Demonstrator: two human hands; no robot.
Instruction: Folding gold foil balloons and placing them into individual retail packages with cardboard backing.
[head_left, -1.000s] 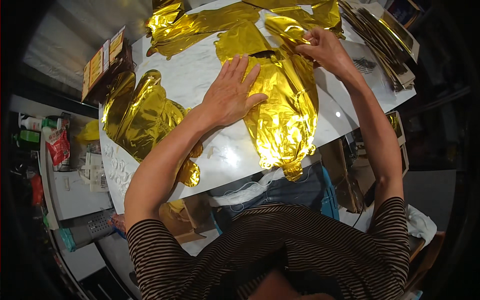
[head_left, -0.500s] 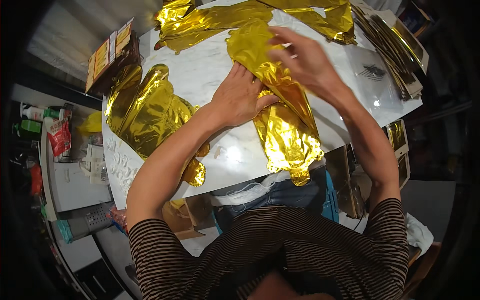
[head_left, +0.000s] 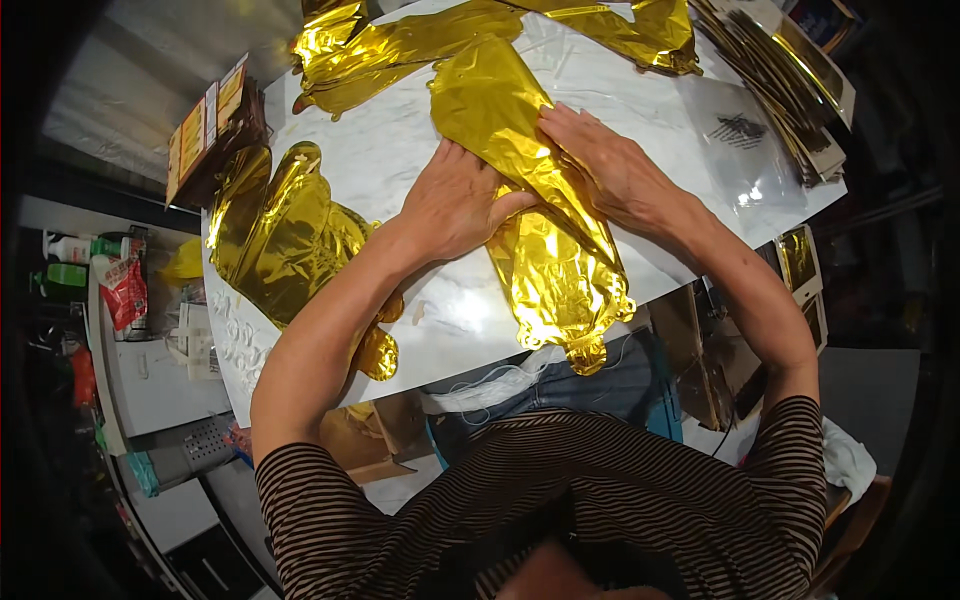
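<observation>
A flat, folded gold foil balloon [head_left: 490, 95] lies lengthwise in front of me on the white marbled table [head_left: 385, 135], its scalloped end and tab towards me. My left hand [head_left: 455, 200] rests flat along its left edge, thumb stretched over the foil and fingertips at the fold's border. Against the balloon's right edge, my right hand [head_left: 615, 165] lies with fingers extended, pressing the foil. Both hands are open and neither grips anything. To the left of my left forearm is another flat gold foil piece [head_left: 290, 230], partly hidden by that arm.
More gold foil [head_left: 410, 50] lies along the far side. A stack of cards [head_left: 215, 125] stands at the far left; flat packs [head_left: 775, 85] are piled at the far right beside a clear plastic bag [head_left: 745, 150]. White string [head_left: 490, 390] lies in my lap.
My right hand has come down from above the far part of the balloon onto its right edge. That edge now lies folded flatter. My left hand stays on the foil.
</observation>
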